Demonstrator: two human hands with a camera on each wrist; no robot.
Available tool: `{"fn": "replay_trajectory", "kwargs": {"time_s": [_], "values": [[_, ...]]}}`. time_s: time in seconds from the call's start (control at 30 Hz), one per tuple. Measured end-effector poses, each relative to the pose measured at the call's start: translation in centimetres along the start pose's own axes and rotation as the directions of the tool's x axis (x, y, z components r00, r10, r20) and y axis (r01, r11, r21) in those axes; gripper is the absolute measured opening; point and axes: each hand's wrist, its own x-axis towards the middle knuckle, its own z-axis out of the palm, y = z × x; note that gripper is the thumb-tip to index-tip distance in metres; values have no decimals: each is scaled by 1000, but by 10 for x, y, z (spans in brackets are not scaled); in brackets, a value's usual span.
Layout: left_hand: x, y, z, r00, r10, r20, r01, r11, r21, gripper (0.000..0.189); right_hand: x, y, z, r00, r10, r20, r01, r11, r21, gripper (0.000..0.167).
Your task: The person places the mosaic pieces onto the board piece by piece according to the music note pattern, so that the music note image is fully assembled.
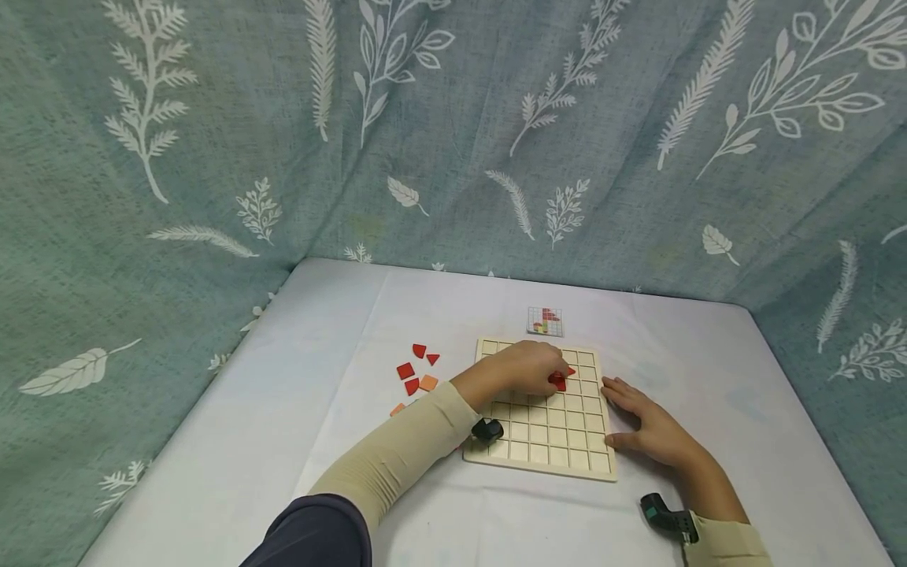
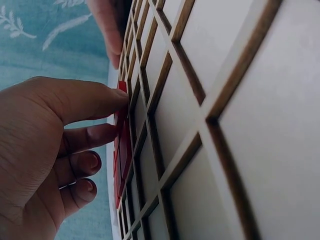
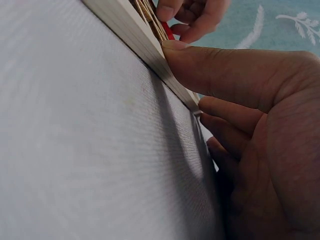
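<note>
Fingers (image 2: pixel 92 139) of the left hand (image 1: pixel 520 368): curled, with a red piece (image 2: pixel 121 89) pinched against the thumb, at the gridded face of a wooden board (image 1: pixel 541 457). Further red pieces (image 2: pixel 125 150) lay on the grid just beside these fingertips. Right hand (image 1: pixel 652 429): fingers extended, nothing grasped; thumb and fingertips touched the board's edge, right of the left fingers. Loose red pieces (image 1: pixel 405 370) and orange pieces (image 1: pixel 428 383): lay left of the left fingers on the white desk (image 1: pixel 340 315). Pattern card (image 1: pixel 545 321): lay beyond those fingers, past the board's far edge. Leaf-patterned cloth (image 1: pixel 439 157): hung farthest beyond.
</note>
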Motion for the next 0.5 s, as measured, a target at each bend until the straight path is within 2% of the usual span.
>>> {"fn": "replay_trajectory", "kwargs": {"time_s": [0.2, 0.4, 0.5], "values": [[2, 0, 1, 1000, 14, -4, -14, 1000, -1, 30, 0, -1, 0, 1000, 3, 0, -3, 1000, 0, 90], [7, 5, 1, 998, 49, -43, -49, 999, 11, 5, 0, -2, 1, 1000, -1, -2, 1, 1000, 2, 91], [9, 7, 1, 997, 52, -49, -51, 998, 25, 8, 0, -2, 0, 1000, -3, 1, 3, 1000, 2, 91]]}}
